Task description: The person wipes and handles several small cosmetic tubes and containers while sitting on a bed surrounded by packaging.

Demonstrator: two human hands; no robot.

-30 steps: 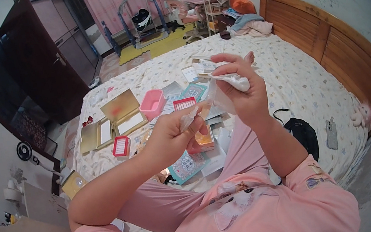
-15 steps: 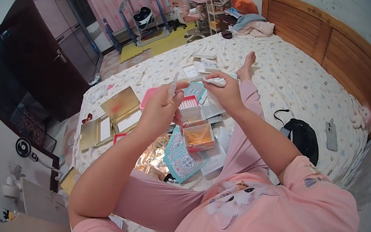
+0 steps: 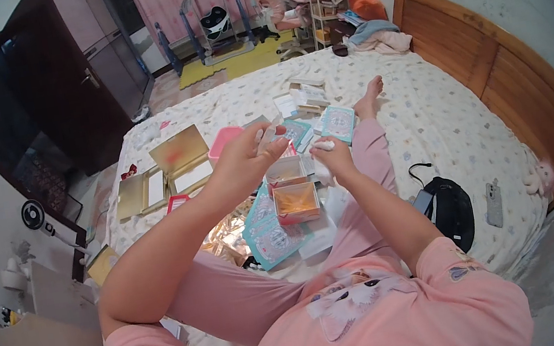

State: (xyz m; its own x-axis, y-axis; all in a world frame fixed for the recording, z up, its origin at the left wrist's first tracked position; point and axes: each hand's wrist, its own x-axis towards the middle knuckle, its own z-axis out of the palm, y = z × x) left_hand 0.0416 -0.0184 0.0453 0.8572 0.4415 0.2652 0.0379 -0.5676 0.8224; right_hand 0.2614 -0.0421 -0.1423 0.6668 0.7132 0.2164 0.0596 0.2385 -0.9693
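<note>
Head view showed you seated on the bed with both hands raised over the clutter in front of your lap. Your left hand was curled, fingers pinched on a small pale wrapper held up just above and to the left of the two small open boxes. Your right hand was closed around a crumpled white piece of paper or tissue, and it sat just right of the upper box, nearly touching its rim. So the boxes lay between your hands and a little below them, stacked one behind the other along the line running away from you, and the right hand was the nearer of the two. The lower box showed an orange-gold inside; whether anything lay in the upper one I could not tell. A teal card leaned against the boxes on the left, with shiny gold wrapping beside it, so that side was crowded. Further off lay a flat gold box, a pink tray and another teal card; a black bag and a phone lay well apart on your right.
</note>
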